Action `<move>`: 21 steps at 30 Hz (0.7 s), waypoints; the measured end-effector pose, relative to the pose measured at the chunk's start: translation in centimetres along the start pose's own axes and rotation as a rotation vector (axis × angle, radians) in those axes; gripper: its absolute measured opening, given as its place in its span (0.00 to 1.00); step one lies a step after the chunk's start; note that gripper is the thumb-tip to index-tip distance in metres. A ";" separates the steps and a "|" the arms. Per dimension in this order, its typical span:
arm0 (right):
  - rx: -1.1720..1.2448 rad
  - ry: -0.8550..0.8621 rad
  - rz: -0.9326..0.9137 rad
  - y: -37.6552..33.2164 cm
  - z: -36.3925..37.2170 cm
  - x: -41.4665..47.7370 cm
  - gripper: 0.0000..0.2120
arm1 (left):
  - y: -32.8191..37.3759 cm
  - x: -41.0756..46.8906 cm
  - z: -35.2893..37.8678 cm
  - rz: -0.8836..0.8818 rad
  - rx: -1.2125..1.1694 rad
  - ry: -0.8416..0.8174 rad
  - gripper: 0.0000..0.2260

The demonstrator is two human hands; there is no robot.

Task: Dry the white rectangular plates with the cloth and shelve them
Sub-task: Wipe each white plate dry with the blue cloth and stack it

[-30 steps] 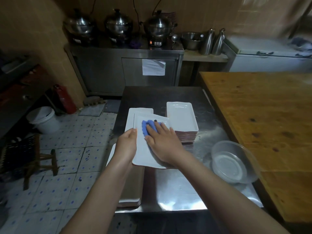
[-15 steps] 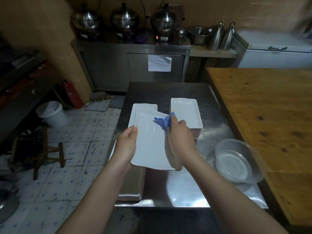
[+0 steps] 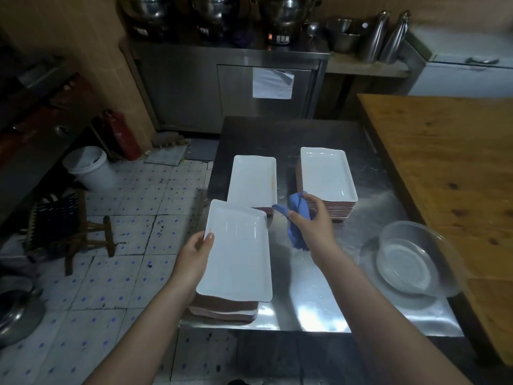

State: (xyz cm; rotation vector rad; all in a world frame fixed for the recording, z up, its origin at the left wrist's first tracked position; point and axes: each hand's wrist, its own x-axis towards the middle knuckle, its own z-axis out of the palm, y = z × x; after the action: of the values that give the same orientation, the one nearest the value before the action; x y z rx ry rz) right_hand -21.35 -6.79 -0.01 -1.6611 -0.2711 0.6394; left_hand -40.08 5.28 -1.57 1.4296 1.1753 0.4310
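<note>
My left hand [image 3: 195, 252] grips the left edge of a white rectangular plate [image 3: 238, 251], which sits level on or just over a low stack of plates [image 3: 224, 308] at the steel table's front left corner. To the right of that plate, my right hand [image 3: 313, 223] is closed on a crumpled blue cloth [image 3: 298, 220] and does not touch the plate. Two other plate stacks stand farther back: a low one [image 3: 252, 182] in the middle and a taller one [image 3: 326, 173] to its right.
A clear bowl [image 3: 410, 259] rests on the steel table [image 3: 305, 301] at the right, beside a wooden table [image 3: 444, 162]. A steel cabinet [image 3: 227, 87] with pots stands behind. On the tiled floor to the left are a white bucket [image 3: 88, 168], a red extinguisher [image 3: 122, 134] and a stool [image 3: 69, 226].
My right hand with the cloth has come off the plate and moved right. My left hand has carried the plate down and left onto the front stack.
</note>
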 end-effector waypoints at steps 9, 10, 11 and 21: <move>0.143 0.081 0.102 0.5 3.5 0.1 0.11 | -2.6 1.9 -1.9 0.109 0.244 0.041 0.05; 0.139 0.085 0.103 0.6 3.6 0.1 0.13 | -2.9 2.0 -2.1 0.140 0.300 0.060 0.07; 0.127 0.090 0.107 0.6 3.8 0.0 0.13 | -3.2 2.1 -2.3 0.165 0.356 0.074 0.10; 0.188 0.070 0.173 0.9 4.5 -1.0 0.17 | -5.4 3.4 -2.3 0.121 0.440 0.044 0.09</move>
State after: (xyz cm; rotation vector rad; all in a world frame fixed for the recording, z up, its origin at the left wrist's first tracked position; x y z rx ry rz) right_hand -24.80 -3.73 -0.90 -1.5324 -0.0154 0.7127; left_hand -42.64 8.36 -7.08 1.8854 1.2746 0.2973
